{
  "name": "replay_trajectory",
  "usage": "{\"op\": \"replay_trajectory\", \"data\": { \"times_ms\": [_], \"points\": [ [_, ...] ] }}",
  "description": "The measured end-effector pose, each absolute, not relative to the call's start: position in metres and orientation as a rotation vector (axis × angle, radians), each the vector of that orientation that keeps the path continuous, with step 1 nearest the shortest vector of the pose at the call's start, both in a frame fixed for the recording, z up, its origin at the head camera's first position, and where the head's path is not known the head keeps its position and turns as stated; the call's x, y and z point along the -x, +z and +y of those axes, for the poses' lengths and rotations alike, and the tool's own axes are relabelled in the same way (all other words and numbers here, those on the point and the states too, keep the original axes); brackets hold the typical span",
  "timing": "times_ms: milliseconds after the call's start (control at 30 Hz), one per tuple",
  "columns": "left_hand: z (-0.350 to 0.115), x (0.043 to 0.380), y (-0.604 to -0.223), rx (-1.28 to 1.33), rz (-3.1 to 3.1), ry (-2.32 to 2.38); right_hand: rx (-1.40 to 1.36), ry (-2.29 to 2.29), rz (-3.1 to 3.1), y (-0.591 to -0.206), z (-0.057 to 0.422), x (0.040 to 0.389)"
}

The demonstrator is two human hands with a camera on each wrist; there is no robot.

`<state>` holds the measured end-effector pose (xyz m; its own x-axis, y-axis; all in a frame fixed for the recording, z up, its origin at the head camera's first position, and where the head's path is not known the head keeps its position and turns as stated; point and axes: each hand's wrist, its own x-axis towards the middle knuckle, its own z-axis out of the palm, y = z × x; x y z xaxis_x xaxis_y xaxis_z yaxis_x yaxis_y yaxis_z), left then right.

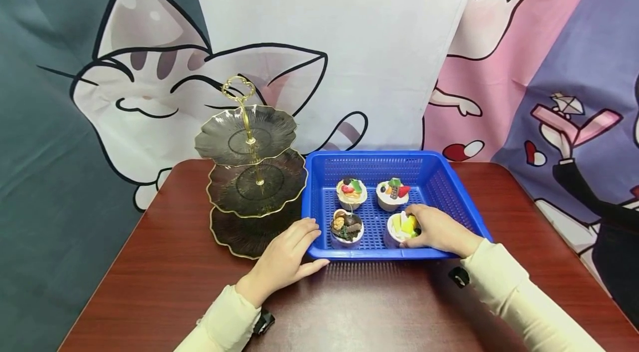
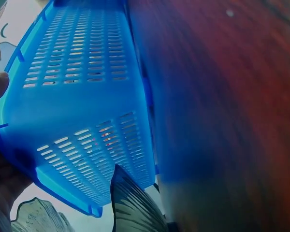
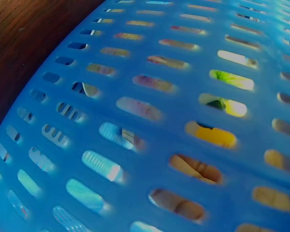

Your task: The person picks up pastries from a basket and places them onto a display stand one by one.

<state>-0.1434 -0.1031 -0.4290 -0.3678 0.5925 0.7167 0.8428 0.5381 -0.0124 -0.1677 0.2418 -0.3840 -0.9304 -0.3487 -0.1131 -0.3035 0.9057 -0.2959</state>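
Observation:
A blue slotted basket [image 1: 379, 156] stands on the dark red table and holds several small cupcakes in white cups. My right hand [image 1: 416, 224] reaches inside it, fingers curled round the front right cupcake [image 1: 402, 226], which has yellow fruit on top. My left hand [image 1: 308, 245] rests on the basket's front left corner, fingers straight along the left wall and thumb along the front rim. The other cupcakes are a chocolate one [image 1: 346, 226] at front left, a fruit one [image 1: 351, 192] at back left and a strawberry one [image 1: 392, 193] at back right. The left wrist view shows the basket's outer wall [image 2: 82, 96]; the right wrist view shows only slotted blue wall [image 3: 150, 125].
A three-tier dark glass stand [image 1: 249, 174] with gold rims and a gold handle stands just left of the basket, its tiers bare; its lower plate [image 2: 133, 208] nearly touches the basket. The table [image 1: 349, 307] ends against a cartoon cloth backdrop.

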Motion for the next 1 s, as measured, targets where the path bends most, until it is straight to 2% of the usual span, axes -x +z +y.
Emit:
{"op": "replay_trajectory", "data": {
  "times_ms": [667, 1000],
  "points": [
    [-0.105, 0.142, -0.433, 1.123, -2.094, -0.580, 0.505, -0.323, 3.051, -0.372, 0.246, 0.162],
    [-0.104, 0.143, -0.433, 1.129, -2.100, -0.584, 0.528, -0.341, 3.061, -0.347, 0.251, 0.158]
  ]
}}
